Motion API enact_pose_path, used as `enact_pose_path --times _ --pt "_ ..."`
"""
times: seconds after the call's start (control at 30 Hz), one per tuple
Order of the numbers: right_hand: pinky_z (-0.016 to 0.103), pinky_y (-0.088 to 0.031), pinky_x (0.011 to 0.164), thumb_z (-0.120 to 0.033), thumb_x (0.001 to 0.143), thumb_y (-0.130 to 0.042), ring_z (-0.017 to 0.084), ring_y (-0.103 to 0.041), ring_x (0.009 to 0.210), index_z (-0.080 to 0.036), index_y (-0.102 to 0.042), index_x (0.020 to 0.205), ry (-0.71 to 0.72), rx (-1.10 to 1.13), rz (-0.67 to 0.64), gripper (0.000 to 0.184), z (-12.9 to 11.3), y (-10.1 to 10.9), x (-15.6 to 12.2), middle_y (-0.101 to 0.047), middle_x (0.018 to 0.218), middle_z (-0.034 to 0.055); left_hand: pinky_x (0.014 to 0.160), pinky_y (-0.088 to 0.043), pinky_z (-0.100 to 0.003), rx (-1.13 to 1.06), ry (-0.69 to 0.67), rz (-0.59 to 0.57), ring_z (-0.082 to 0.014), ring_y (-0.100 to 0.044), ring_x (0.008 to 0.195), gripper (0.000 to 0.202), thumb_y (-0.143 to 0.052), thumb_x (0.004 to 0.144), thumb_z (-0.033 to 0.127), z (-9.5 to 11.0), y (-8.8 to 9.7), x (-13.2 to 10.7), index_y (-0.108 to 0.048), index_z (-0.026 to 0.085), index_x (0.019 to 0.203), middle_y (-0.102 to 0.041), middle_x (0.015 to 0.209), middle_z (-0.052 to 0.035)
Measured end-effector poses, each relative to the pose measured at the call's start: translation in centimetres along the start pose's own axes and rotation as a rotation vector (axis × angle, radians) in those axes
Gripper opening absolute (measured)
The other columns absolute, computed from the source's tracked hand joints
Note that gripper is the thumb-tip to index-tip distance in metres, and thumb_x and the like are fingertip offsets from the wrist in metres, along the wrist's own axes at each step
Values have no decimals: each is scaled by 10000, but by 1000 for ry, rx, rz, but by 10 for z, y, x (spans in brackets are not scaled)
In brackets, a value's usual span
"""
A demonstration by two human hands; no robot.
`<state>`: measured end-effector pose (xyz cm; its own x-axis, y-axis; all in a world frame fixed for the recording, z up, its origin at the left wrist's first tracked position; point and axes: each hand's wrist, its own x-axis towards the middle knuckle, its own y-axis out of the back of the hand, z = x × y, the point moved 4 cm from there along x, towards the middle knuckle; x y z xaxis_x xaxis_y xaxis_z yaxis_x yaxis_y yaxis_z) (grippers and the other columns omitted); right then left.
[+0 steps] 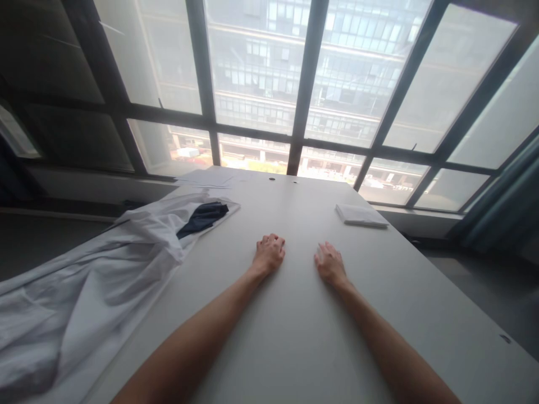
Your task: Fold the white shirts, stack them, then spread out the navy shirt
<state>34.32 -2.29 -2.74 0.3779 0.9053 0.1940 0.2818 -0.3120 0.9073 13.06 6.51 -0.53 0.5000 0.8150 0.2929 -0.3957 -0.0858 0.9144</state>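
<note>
My left hand [269, 253] rests palm down on the white table [295, 336], its fingers loosely bent and slightly apart, with nothing visible in it. A short gap to the right of it, my right hand [330, 262] lies on the same surface, fingers apart and also holding nothing that shows. Nearest on the left is a rumpled white cloth [113, 280], spread along the table's left side, with a dark blue folded cloth [204, 217] lying on it. Beyond my right hand, a folded white cloth or paper stack [361, 215] sits near the right edge.
White sheets [206, 177] lie at the far left corner. Two small holes, one a round dark opening [272, 179], show near the far edge. A small dark object or cutout [505, 339] is at the right edge. Large windows stand behind; a blue-grey curtain [497, 196] hangs right.
</note>
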Motion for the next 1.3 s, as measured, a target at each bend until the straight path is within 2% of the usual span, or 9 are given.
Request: enact_pose_path --times 0.07,0.23,0.53,1.0,1.3 --pt "532 -196 1230 -360 1003 -415 333 -327 1498 -155 -558 1448 23 -54 -34 511 -7 -3 -6 -432 1592 142 981 -433 -422 -2 -8 -3 -294 -547 1191 261 -524 938 262 0 0 -1 -705 256 1125 -624 1277 -88" --pt "504 -222 1222 -362 1004 -416 311 -349 1488 -184 -569 1436 10 -92 -23 491 -12 2 -12 -456 1585 99 992 -434 -406 -15 -10 -23 -288 -547 1193 276 -529 936 257 0 1 -3 -707 250 1147 -632 1280 -89" --pt "507 -236 1213 -381 993 -435 312 -358 1484 -185 -565 1447 9 -60 -32 511 -4 -1 -9 -457 1583 104 1011 -424 -343 30 -25 -53 -240 -560 1186 305 -538 945 275 2 4 -7 -690 249 1209 -638 1305 -67" --pt "509 -227 1213 -379 990 -443 317 -348 1489 -187 -568 1445 22 -62 -65 509 -1 -2 -7 -440 1593 117 1036 -408 -369 -20 -1 -51 -250 -549 1202 313 -542 937 266 2 3 -6 -695 242 1209 -631 1318 -77" --pt "501 -210 1215 -375 985 -439 312 -344 1490 -188 -565 1450 22 -62 -65 517 -1 -2 -9 -436 1596 113 1091 -408 -359 -118 39 -33 -235 -584 1229 281 -551 939 228 0 4 -5 -738 240 1149 -691 1286 -54"
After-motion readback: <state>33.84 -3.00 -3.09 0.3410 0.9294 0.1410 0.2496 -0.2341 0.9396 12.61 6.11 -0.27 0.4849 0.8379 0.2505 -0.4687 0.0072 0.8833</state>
